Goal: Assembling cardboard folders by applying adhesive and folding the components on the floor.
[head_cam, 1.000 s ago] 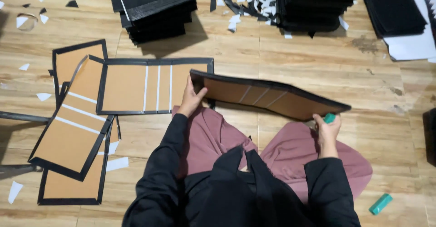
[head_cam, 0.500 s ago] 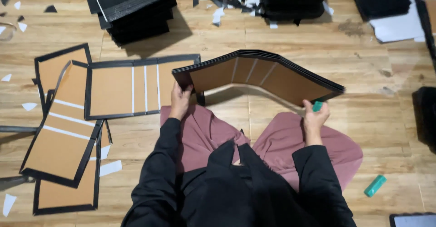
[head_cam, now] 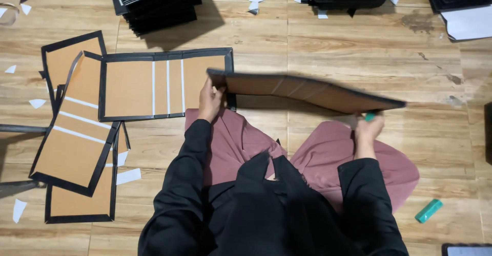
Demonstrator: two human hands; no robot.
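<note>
A long brown cardboard cover (head_cam: pixel 307 92) with black-taped edges and fold lines hangs level above the person's lap, the left hand (head_cam: pixel 210 101) gripping its left end and the right hand (head_cam: pixel 368 128) clasping its right end together with a small green object (head_cam: pixel 369 116). Flat matching covers (head_cam: pixel 164 84) lie on the wooden floor (head_cam: pixel 359 51) just left, stacked black sheets (head_cam: pixel 154 0) beyond, and a green tube (head_cam: pixel 428 210) rests near the right knee.

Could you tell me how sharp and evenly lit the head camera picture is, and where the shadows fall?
Head view: the floor and the flat brown panels are sharp and evenly lit, without glare; the lifted cover board is slightly blurred along its edge; it casts a soft shadow on the floor below it, by the left hand and right hand; the black stack shadows the planks beside it.
</note>
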